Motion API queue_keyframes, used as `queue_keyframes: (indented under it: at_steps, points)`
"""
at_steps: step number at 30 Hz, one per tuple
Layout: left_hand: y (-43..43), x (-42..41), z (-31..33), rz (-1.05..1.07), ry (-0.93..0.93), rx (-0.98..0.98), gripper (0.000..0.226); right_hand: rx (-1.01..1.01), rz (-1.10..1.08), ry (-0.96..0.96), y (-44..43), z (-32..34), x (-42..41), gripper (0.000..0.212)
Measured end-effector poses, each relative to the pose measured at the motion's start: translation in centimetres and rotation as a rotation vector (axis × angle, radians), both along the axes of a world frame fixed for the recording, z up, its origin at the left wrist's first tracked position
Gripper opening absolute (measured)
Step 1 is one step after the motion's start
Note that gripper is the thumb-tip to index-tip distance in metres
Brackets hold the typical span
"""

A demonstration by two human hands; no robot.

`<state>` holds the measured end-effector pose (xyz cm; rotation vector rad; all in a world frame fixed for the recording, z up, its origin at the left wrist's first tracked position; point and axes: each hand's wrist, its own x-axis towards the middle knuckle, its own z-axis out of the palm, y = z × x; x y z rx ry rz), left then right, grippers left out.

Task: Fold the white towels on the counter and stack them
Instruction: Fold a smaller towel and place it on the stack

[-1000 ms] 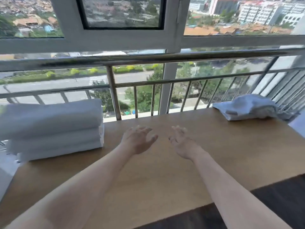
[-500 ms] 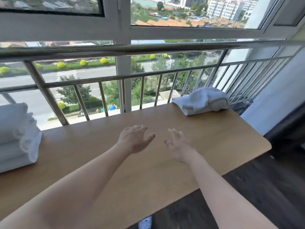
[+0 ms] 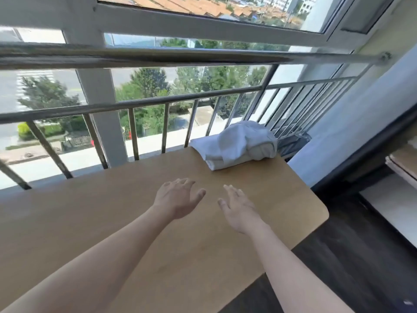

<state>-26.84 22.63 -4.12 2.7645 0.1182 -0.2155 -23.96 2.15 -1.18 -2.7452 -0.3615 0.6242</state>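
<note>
A rumpled pile of white towels [image 3: 234,146] lies at the far right corner of the wooden counter [image 3: 112,222], close against the railing. My left hand [image 3: 177,198] hovers over the counter with its fingers spread and relaxed, holding nothing. Beside it, my right hand [image 3: 237,207] is also empty, fingers straight and pointing toward the pile. Both hands are a short way in front of the towels and apart from them. The folded stack is out of view to the left.
A metal railing [image 3: 158,105] and a window run along the counter's far edge. The counter ends at a rounded corner [image 3: 322,213] on the right, with dark floor [image 3: 338,279] below. A dark bag or bin [image 3: 293,143] sits behind the towels; a shelf [image 3: 401,163] stands at far right.
The view has swung right: the folded stack on the left has left the frame and the rumpled towels are nearer the centre. Both hands stay empty and have moved toward that pile.
</note>
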Motion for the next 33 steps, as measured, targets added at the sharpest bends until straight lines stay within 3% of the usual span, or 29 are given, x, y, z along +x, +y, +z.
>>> queue_keyframes:
  at_steps: [8, 15, 21, 26, 28, 33]
  points:
    - [-5.9, 9.9, -1.5, 0.034, -0.004, -0.02, 0.068, 0.066, -0.073, -0.038, -5.7, -2.5, 10.7, 0.059]
    - [-11.6, 20.6, -4.2, 0.192, -0.051, -0.118, 0.061, 0.197, -0.083, -0.15, -11.8, -5.0, 23.8, 0.059]
    - [-13.5, 30.2, -6.1, 0.345, -0.168, -0.099, 0.082, 0.283, -0.089, -0.354, -14.2, -6.1, 33.9, 0.051]
    - [-13.4, 33.6, -8.1, 0.355, 0.062, -0.02, 0.106, 0.195, -0.065, -0.222, -13.1, -7.5, 39.1, 0.076]
    - [-13.8, 33.7, -9.1, 0.343, 0.076, 0.066, 0.103, 0.143, -0.087, -0.171, -12.3, -8.4, 39.6, 0.079]
    - [-14.6, 33.5, -9.8, 0.362, -0.122, 0.123, 0.065, -0.019, -0.1, -0.4, -10.5, -9.9, 39.5, 0.058]
